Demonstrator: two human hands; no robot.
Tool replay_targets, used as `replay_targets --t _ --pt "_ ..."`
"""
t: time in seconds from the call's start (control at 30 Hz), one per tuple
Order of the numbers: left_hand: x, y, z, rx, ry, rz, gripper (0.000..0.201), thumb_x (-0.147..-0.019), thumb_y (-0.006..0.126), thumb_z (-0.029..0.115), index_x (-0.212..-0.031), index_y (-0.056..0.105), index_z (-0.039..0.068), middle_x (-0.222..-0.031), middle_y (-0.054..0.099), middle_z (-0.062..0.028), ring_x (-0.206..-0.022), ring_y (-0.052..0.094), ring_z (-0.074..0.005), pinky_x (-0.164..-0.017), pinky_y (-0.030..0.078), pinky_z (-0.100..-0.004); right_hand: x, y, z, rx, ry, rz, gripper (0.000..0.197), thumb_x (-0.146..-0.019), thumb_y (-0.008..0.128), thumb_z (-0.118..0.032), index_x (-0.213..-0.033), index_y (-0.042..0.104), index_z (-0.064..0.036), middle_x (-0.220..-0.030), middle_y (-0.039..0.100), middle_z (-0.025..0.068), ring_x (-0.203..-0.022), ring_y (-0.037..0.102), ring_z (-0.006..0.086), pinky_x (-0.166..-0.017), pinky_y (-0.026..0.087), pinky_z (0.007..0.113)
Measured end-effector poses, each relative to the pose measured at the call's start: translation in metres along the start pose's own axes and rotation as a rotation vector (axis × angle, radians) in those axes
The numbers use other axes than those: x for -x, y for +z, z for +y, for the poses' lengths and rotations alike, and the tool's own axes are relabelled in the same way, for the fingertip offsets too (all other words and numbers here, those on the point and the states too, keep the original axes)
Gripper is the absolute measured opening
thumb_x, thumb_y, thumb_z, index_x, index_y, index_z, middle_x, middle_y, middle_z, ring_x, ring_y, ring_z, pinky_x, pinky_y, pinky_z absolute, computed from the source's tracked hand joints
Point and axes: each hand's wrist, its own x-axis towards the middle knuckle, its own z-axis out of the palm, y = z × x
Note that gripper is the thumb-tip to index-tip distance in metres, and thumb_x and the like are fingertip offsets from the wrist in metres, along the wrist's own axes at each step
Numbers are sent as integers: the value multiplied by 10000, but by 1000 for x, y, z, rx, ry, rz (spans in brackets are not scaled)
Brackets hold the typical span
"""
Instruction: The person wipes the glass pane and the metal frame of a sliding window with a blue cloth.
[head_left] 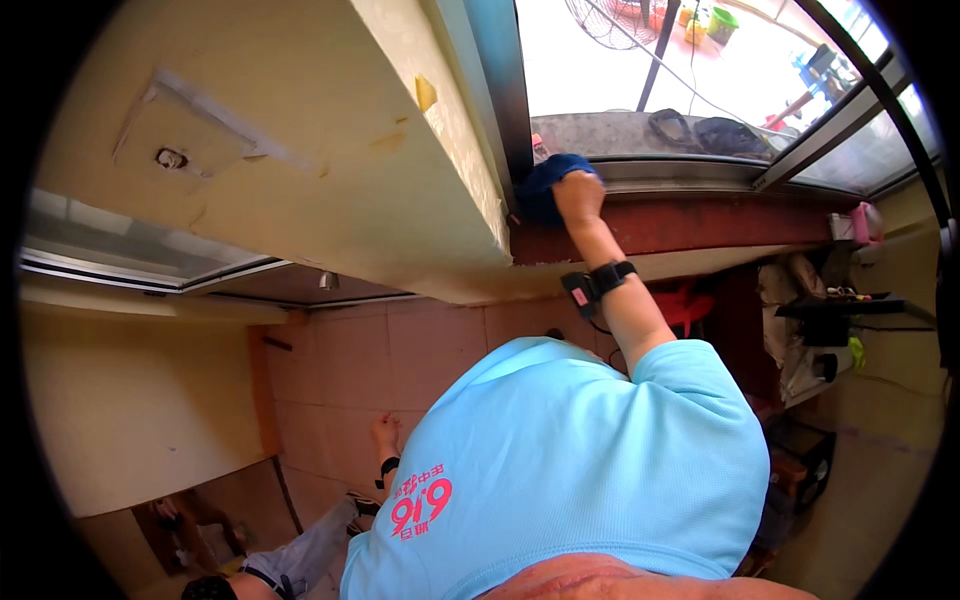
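My right hand (580, 199) is closed on a bunched dark blue cloth (541, 193). It presses the cloth into the left corner of the window, where the metal frame (665, 176) meets the dark red sill (690, 222). Part of the cloth is hidden under my fingers. My left hand (385, 432) hangs low at my left side, over the tiled floor. Its fingers are loosely apart, and I see nothing in them. A dark band sits on each wrist.
A yellowish wall corner (470, 215) juts out left of the sill. A pink object (866, 223) stands at the sill's right end. Below it is a cluttered table (800, 350). Beyond the glass lie dark items on a ledge (600, 132). Another person (300, 560) is at the lower left.
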Motion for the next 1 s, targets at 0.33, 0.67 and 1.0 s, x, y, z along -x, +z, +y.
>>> replay_targets --t 0.33,0.67,1.0 --pt "-2 17 -70 205 -156 -49 257 -883 499 81 -1059 606 -73 -787 645 -130 -644 623 -199 -579 506 -311 -9 -63 14 -1464 123 71 92 -797 568 42 -833 645 4 -821 650 32 -750 605 123 -717 490 269" --pt "-5 19 -23 176 -36 -129 245 -893 514 107 -1040 623 -55 -764 644 -112 -647 601 -169 -578 493 -308 31 50 -26 -442 -305 -47 63 -706 542 -44 -750 552 -87 -685 583 168 -648 581 364 -551 456 465" --pt "4 39 -35 -153 -22 -51 302 -894 504 211 -860 654 -49 -670 640 -106 -625 598 -159 -562 470 -336 20 1 21 -183 -360 -152 39 -752 582 -173 -740 588 -136 -699 613 108 -619 610 303 -537 484 425"
